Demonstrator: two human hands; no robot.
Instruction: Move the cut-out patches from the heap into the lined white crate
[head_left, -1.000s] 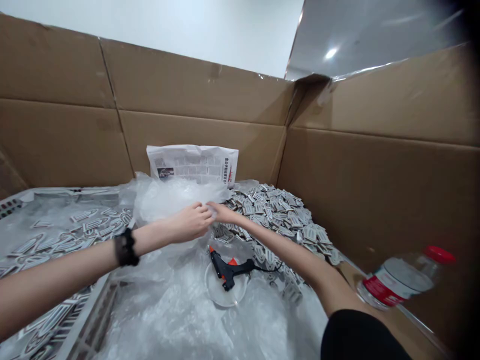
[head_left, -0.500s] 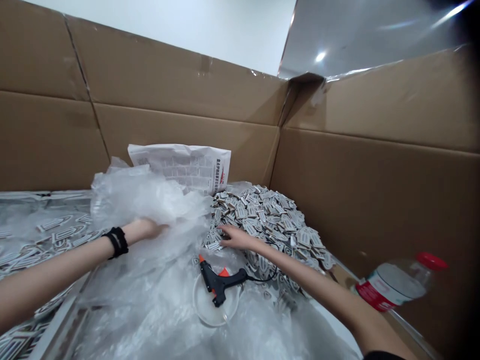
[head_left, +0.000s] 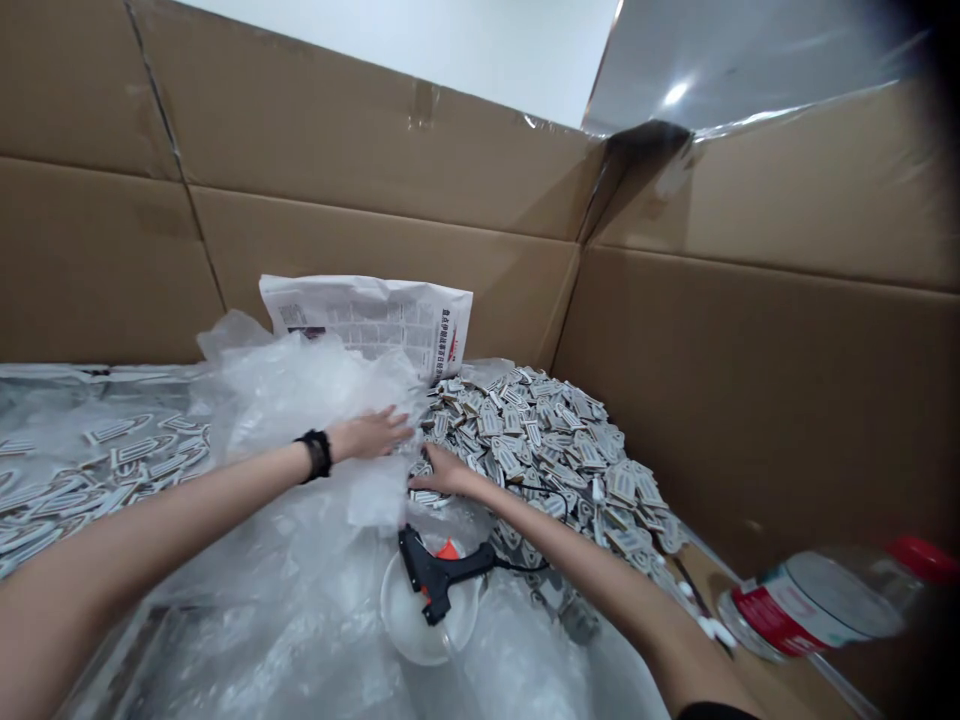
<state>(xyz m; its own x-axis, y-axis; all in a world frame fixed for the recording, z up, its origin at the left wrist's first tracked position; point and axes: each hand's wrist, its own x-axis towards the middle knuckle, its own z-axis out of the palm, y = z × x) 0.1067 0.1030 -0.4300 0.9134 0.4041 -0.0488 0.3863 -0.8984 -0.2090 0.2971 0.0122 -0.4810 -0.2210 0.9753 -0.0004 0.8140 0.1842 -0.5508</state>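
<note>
The plastic [head_left: 300,380] lies bunched before the newspaper [head_left: 375,312]; my left hand [head_left: 373,434] is spread over it, seemingly to flatten it. My right hand [head_left: 444,472], thumb and fingers parted, is at its edge beside heaped pieces [head_left: 562,440]. The glue gun [head_left: 436,574] rests over a dish [head_left: 401,622], probably against drips.

The bare left arm [head_left: 202,510] is stretched forward, its wrist circled by a black ruffled band [head_left: 316,455], and the bare left hand [head_left: 371,434] is held palm down, fingers extended. The bare right hand [head_left: 448,470] is turned inward just beside it, thumb and forefinger parted.
</note>
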